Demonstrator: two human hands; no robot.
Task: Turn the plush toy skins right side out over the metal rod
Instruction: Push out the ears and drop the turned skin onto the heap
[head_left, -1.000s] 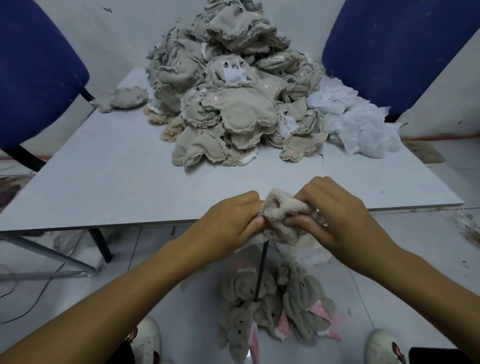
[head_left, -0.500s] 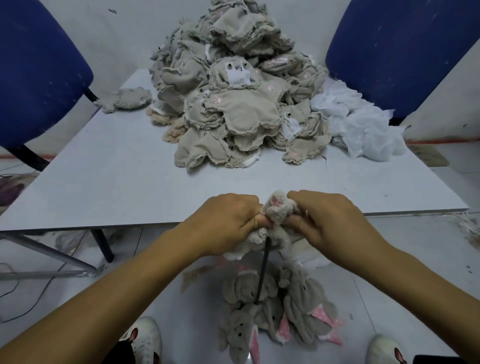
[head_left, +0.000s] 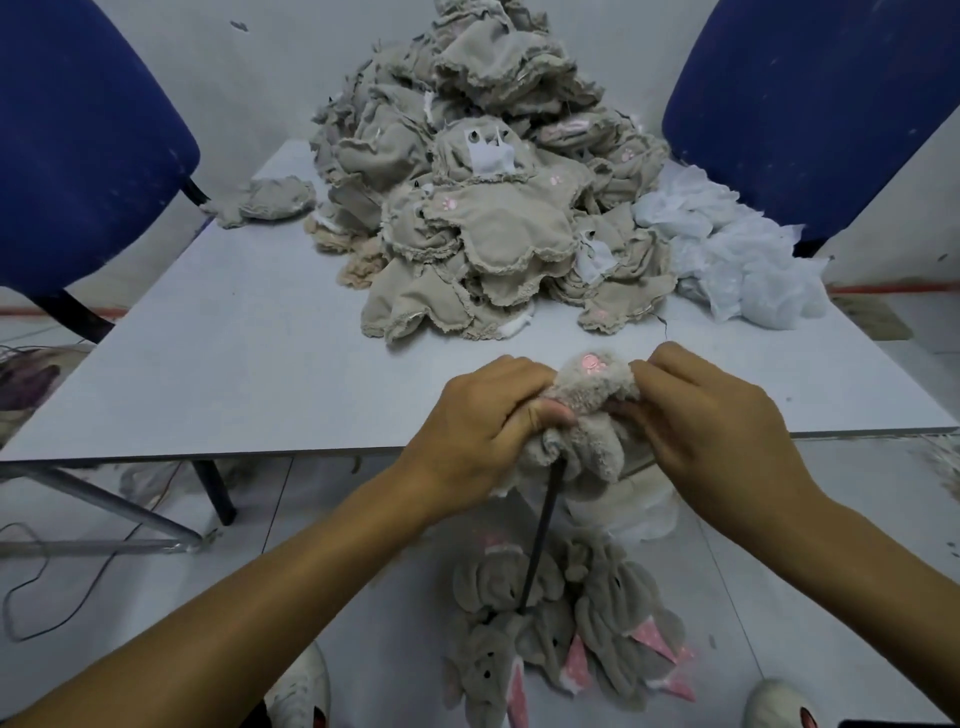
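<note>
- Skin sits on top of the rod, held between our two hands just in front of the near table edge.
- We hold our left hand knuckles up, fingers curled into the left side of the skin and thumb pressed into the fabric near the rod.
- We hold our right hand the same way, fingers bent over and pinching the right side, both forearms reaching in from the bottom corners.
- Its fluffy beige pile faces outward; a rounded lobe on top carries a pink stitched paw mark, and the lower fabric bunches in folds around the rod.
- Rod is thin, dark and straight, leaning slightly as it drops from the skin to the floor.
- At its foot we see finished skins, grey-beige and furry with pink dotted ears, lying on pale tiles between two white shoes.
- Beyond our hands the table is flat, pale grey and smooth.
- At its far side we see a tall pile of inside-out skins, flat woven beige with frayed scalloped edges and white patches.
- White stuffing lies just right of the pile; a lone skin lies to its left.
- Two blue chairs flank the table against a white wall.
</note>
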